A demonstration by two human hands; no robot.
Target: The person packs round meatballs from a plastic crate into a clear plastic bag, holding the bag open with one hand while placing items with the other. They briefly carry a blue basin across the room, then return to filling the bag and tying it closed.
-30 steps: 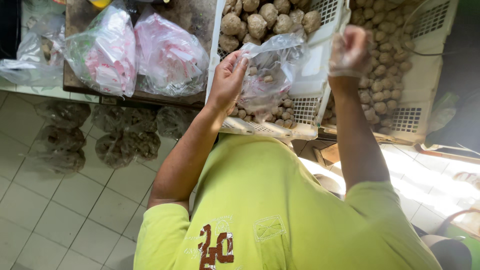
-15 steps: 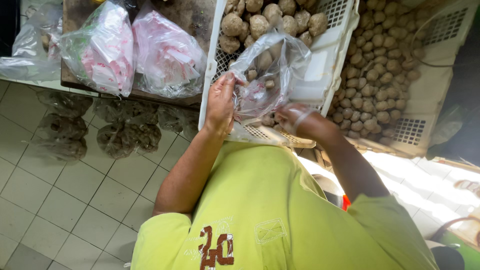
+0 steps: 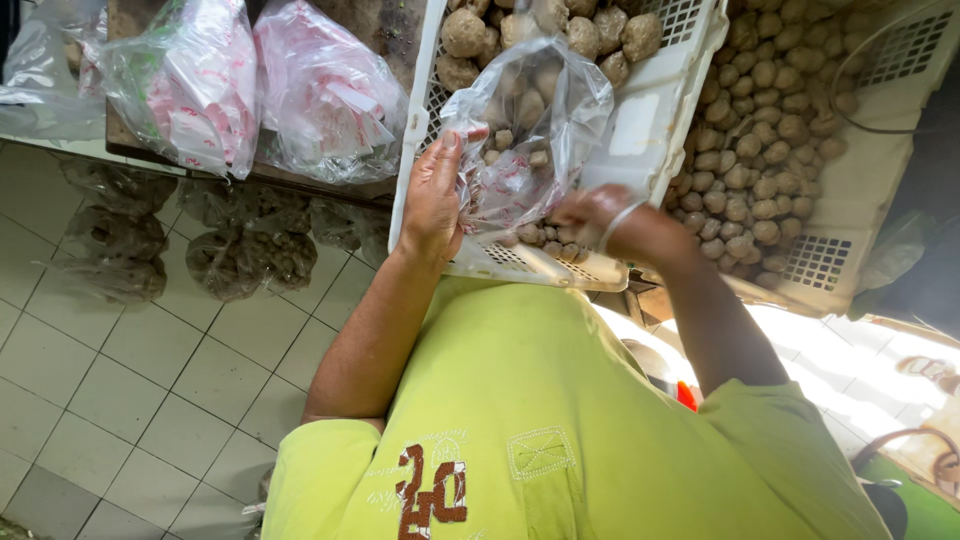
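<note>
My left hand (image 3: 435, 195) grips the side of a clear plastic bag (image 3: 530, 130) and holds it open above a white slatted crate (image 3: 650, 120). The bag has several small brown potatoes in it. Larger brown potatoes (image 3: 590, 35) lie at the crate's far end, and small ones (image 3: 545, 240) lie along its near edge. My right hand (image 3: 600, 215) is blurred, with curled fingers, low at the bag's bottom corner and right over those small potatoes. What it holds, if anything, is not clear.
A second white crate (image 3: 850, 200) to the right is full of small brown potatoes (image 3: 770, 130). Two clear bags with pink and white contents (image 3: 190, 90) (image 3: 325, 90) hang off a wooden table at the left. Bagged brown produce (image 3: 250, 255) lies on the tiled floor (image 3: 150, 380).
My right hand came down from high beside the crate to the bag, then to the small potatoes at the crate's near edge. My left hand kept its hold on the bag.
</note>
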